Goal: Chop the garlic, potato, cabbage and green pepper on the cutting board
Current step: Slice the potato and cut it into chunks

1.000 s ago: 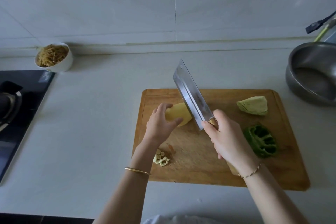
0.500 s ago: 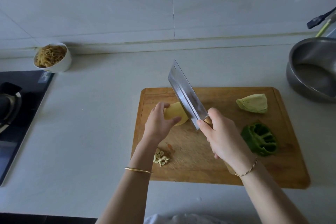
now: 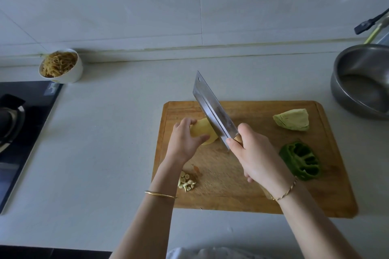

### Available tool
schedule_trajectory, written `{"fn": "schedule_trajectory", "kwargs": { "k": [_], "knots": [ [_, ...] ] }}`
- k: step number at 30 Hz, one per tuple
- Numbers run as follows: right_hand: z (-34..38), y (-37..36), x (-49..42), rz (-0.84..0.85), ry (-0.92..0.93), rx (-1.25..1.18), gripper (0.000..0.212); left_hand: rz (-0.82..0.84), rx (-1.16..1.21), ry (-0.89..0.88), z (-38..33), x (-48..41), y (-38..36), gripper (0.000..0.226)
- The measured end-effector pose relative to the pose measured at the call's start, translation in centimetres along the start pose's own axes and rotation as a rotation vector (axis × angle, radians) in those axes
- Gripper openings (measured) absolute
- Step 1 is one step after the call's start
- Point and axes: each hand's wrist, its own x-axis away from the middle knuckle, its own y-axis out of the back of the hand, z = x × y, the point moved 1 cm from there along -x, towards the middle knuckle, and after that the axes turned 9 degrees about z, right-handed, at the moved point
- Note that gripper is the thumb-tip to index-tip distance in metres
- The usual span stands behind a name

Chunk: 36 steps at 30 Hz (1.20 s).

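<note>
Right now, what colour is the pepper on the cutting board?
Dark green. The pepper shows best in the head view, the only one.

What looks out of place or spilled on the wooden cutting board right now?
Nothing stands out. The wooden cutting board lies flat; only a small brown scrap, perhaps peel, lies beside the pile of pale chopped garlic.

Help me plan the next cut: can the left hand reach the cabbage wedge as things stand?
Probably not yet: the left hand grips the potato, and the cleaver in the right hand slants across the board between it and the cabbage wedge on the far right.
</note>
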Motion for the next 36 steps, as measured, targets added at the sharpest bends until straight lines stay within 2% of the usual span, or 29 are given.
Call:
{"fn": "schedule_trajectory", "kwargs": {
  "k": [5,13,21,29,36],
  "knots": [
    [0.3,-0.1,-0.1,0.040,0.009,0.038,0.021,0.008,-0.034,0.008,-0.2,-0.1,0.1,0.057],
    [0.1,0.2,-0.1,0.012,0.040,0.061,0.022,0.003,-0.104,0.001,-0.7,-0.3,-0.1,0.060],
    [-0.6,0.2,0.2,-0.113,0.014,-0.063,0.035,0.030,-0.013,-0.016,-0.7,-0.1,0.2,0.059],
    [-1.4,0.8,0.7,-0.120,-0.017,-0.114,0.026,0.071,0.063,-0.057,-1.4,-0.3,-0.7,0.061],
    [-2.4,0.9,1.6,-0.169,-0.058,-0.104,0.029,0.094,0.094,-0.068,-2.4,-0.6,-2.2,0.056]
  ]
}}
